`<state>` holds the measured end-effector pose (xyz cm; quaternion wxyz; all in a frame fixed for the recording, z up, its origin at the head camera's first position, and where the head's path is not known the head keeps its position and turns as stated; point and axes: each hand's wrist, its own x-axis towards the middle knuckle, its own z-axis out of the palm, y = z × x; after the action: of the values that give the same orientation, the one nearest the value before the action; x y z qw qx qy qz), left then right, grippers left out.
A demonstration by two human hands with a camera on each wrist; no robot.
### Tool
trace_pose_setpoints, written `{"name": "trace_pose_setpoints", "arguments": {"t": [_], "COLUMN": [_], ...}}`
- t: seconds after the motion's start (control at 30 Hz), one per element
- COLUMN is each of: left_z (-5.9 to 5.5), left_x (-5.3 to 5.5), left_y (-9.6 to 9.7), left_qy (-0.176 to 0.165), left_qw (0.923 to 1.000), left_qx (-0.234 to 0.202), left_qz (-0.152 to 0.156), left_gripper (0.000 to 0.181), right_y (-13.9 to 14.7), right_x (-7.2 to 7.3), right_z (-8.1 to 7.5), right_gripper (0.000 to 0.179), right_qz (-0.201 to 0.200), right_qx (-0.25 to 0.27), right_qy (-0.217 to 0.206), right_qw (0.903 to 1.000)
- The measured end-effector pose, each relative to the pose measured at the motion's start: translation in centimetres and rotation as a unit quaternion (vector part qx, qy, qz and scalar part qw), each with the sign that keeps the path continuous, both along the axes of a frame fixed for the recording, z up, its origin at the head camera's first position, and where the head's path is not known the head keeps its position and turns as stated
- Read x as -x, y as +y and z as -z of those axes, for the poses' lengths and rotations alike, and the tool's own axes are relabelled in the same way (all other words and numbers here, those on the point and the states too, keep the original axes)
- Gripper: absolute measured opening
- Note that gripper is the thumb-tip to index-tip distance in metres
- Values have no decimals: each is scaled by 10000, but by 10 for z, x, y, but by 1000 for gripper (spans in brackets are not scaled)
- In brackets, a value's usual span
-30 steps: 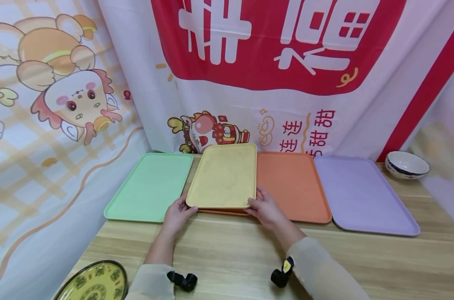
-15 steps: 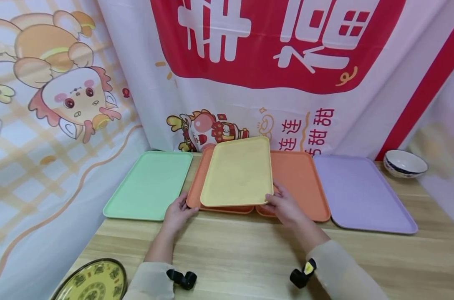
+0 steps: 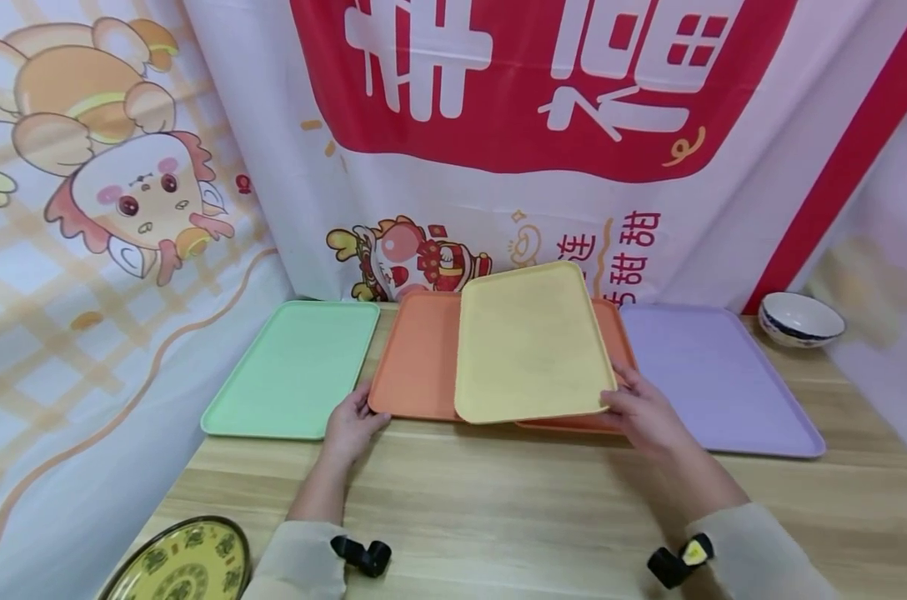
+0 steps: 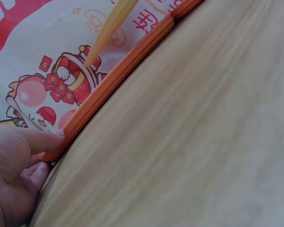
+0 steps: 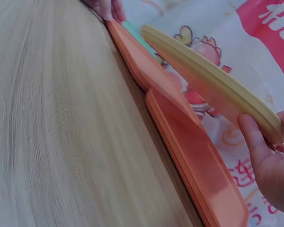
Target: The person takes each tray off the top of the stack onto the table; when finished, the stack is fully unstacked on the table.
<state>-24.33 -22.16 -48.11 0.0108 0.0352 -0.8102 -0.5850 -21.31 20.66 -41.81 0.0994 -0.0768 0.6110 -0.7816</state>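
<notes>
My right hand [image 3: 650, 414] grips the near right corner of a yellow tray [image 3: 532, 346]. That tray is raised and tilted above two orange trays, covering parts of both. In the right wrist view, the yellow tray [image 5: 217, 82] hangs apart from the orange ones, with thumb and fingers pinching its end. My left hand [image 3: 351, 428] holds the near left corner of the left orange tray [image 3: 419, 358], thumb on top and fingertips at its underside in the left wrist view. Beside it, the right orange tray [image 3: 617, 333] lies on the table, mostly hidden.
A green tray [image 3: 292, 371] lies at the left and a purple tray [image 3: 716, 379] at the right. Behind the purple one stands a white bowl [image 3: 802, 321]. A yellow patterned plate [image 3: 187, 562] sits at the table's near left. Printed cloth [image 3: 423, 200] hangs behind the trays.
The yellow tray has moved right in my right hand, off the left orange tray, uncovering much of it, and over the right one. My left hand has stayed at the left orange tray's corner.
</notes>
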Motion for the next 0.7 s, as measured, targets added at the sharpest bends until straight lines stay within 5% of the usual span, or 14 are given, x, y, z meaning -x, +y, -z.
{"name": "trace_pose_setpoints", "arguments": {"t": [0.17, 0.27, 0.43, 0.7], "left_z": [1, 1, 0, -1], "left_x": [0, 0, 1, 0], "left_y": [0, -1, -1, 0], "left_qy": [-4, -11, 1, 0], "left_qw": [10000, 10000, 10000, 9999], "left_qx": [-49, -44, -34, -89], "left_qz": [-51, -47, -36, -52], "left_gripper": [69, 70, 70, 70], "right_y": [35, 54, 80, 105], "right_x": [-7, -9, -11, -15], "right_z": [2, 6, 8, 1], "right_gripper": [72, 62, 50, 48], "right_qz": [542, 739, 519, 5], "right_qx": [-248, 71, 465, -258], "right_qy": [152, 319, 637, 464], "right_qw": [9981, 9967, 9955, 9986]}}
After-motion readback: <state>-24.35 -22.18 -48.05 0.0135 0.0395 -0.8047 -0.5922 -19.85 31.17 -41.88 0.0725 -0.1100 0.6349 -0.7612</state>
